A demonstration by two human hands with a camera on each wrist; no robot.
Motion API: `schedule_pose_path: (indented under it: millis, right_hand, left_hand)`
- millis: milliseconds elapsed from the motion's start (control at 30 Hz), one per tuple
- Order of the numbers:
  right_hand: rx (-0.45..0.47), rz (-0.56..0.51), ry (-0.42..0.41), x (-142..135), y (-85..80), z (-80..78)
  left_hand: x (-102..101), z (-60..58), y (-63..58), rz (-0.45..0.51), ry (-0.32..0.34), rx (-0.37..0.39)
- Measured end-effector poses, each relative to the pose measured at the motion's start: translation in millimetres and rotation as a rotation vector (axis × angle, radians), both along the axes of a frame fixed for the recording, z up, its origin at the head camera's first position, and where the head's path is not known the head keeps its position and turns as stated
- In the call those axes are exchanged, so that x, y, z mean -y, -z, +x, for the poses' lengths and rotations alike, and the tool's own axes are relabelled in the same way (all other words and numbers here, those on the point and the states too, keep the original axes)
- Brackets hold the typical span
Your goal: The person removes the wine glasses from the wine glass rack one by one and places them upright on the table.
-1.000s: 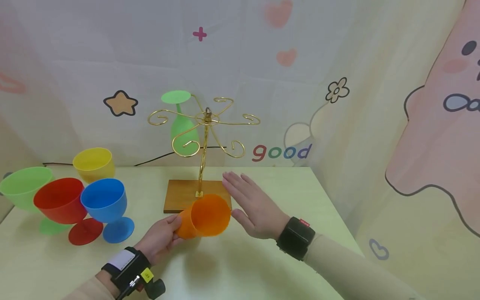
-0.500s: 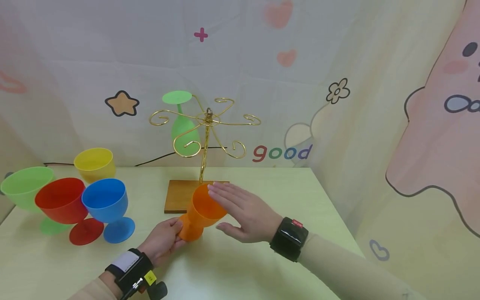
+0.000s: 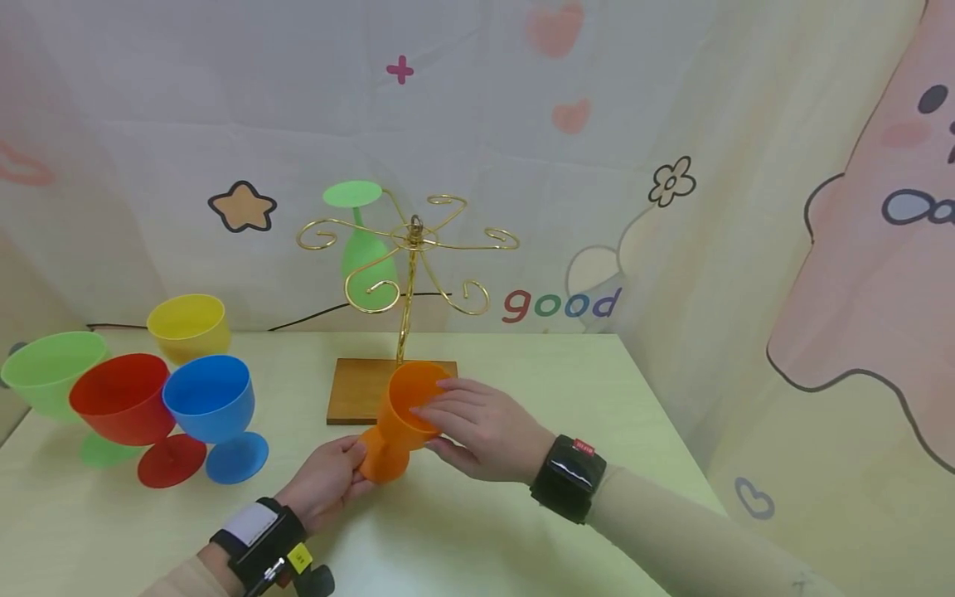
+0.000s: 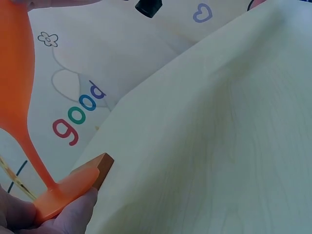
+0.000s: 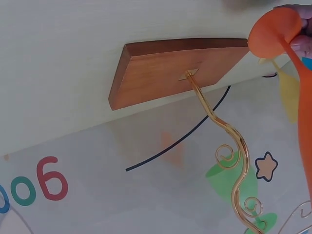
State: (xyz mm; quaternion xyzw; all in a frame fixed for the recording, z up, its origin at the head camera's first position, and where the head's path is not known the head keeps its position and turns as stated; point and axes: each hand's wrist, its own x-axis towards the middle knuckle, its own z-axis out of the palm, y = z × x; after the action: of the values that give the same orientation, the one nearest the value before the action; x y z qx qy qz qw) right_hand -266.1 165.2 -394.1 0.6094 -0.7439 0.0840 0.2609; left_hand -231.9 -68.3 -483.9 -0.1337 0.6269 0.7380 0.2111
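An orange plastic goblet [image 3: 399, 427] is tilted above the table, its mouth turned up towards the head camera. My left hand [image 3: 321, 485] pinches the round foot, clear in the left wrist view, where the goblet [image 4: 14, 73] stretches upward on its thin stem. At the bowl is my right hand [image 3: 485, 431]: bent fingers reach over the rim into the mouth, and the thumb lies against the outside. Its fingertips are partly hidden. In the right wrist view the goblet's foot [image 5: 274, 34] shows in the left fingers. Behind stands a gold rack [image 3: 414, 238] on a wooden base [image 3: 354, 394].
A green goblet [image 3: 367, 269] hangs upside down from the rack. At left on the table [image 3: 552, 398] stand upright goblets: yellow [image 3: 190, 327], green [image 3: 48, 385], red [image 3: 123, 410] and blue [image 3: 212, 406]. A printed curtain [image 3: 477, 108] closes off the back.
My right hand has moved left to the orange goblet, its straight fingers bending over the rim. My left hand has turned the goblet more upright, still holding its foot.
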Motion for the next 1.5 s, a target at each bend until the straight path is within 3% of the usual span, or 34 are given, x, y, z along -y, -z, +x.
schedule_pose_path:
  millis: [133,267,367,400,467,633,700,767,867,1100,1500]
  right_hand:
    - [0.029,-0.007,0.022,-0.2,1.4,2.8]
    - [0.133,-0.014,0.067,0.8,0.7,7.5]
    - [0.195,-0.004,0.136,2.1,-1.7,8.7]
    - [0.208,-0.001,0.166,1.8,-2.7,8.1]
    - [0.224,0.006,0.227,-0.8,-4.5,5.0]
    - [0.253,-0.006,0.378,-22.0,-3.1,-14.4]
    - [0.268,-0.022,0.440,-34.1,0.8,-25.2]
    - [0.275,-0.032,0.511,-46.8,5.0,-36.0]
    - [0.264,-0.035,0.612,-67.5,9.3,-51.7]
    - [0.232,-0.073,0.827,-122.8,15.8,-82.4]
    - [0.300,-0.056,1.028,-185.4,20.4,-98.1]
  left_hand:
    - [0.6,1.1,1.9,0.013,0.008,-0.010]
    - [0.7,2.1,3.8,0.008,0.040,-0.036]
    - [0.2,2.1,3.0,-0.049,0.073,-0.107]
    - [0.4,1.4,2.1,-0.111,0.086,-0.161]
    - [1.7,0.0,-1.4,-0.320,0.119,-0.299]
    - [9.5,-3.6,-12.1,-1.079,0.180,-0.687]
    - [12.2,-2.7,-13.9,-1.261,0.179,-0.786]
    - [14.5,-0.7,-13.6,-1.368,0.176,-0.840]
    - [16.8,2.0,-10.7,-1.416,0.180,-0.839]
    - [22.5,3.6,-4.7,-1.416,0.203,-0.809]
    - [23.9,3.9,-3.0,-1.400,0.226,-0.764]
